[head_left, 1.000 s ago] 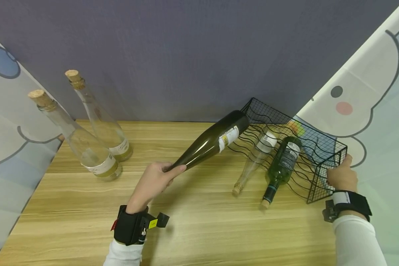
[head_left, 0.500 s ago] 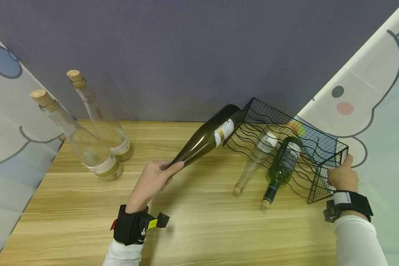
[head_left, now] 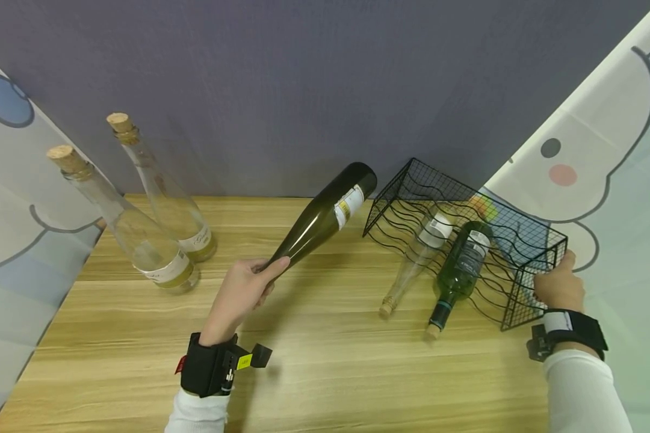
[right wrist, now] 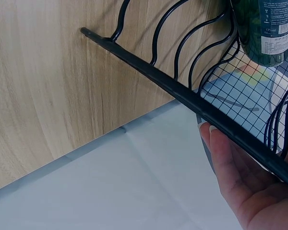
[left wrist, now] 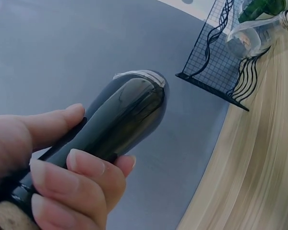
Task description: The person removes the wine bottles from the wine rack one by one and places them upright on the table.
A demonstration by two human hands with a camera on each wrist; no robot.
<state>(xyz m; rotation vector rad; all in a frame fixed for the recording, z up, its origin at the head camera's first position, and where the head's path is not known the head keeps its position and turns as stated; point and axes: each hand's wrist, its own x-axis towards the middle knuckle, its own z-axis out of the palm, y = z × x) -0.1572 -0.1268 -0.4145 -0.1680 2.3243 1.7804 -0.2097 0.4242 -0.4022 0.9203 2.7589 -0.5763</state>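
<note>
My left hand [head_left: 241, 291] grips a dark wine bottle [head_left: 325, 210] by its neck. The bottle is raised and tilted, base pointing up and away, a white label on its side. In the left wrist view, the thumb and fingers wrap around the dark bottle [left wrist: 125, 110], near its cork [left wrist: 12, 218]. A black wire wine rack [head_left: 390, 198] stands to its right, apart from the bottle's base. My right hand [head_left: 560, 288] holds the rack's right end. Within the rack lie a clear bottle [head_left: 419, 252] and a green bottle [head_left: 463, 264], corks toward me.
Two tall clear bottles, one nearer [head_left: 124, 231] and one farther [head_left: 168, 210], stand upright with corks at the left of the wooden table [head_left: 330, 373]. A grey wall [head_left: 281, 90] rises behind the table, with printed cloth panels [head_left: 601, 150] at both sides.
The left hand has drawn the dark bottle leftward, its base moving off the rack's left end and slightly up. The right hand, rack and other bottles stay in place.
</note>
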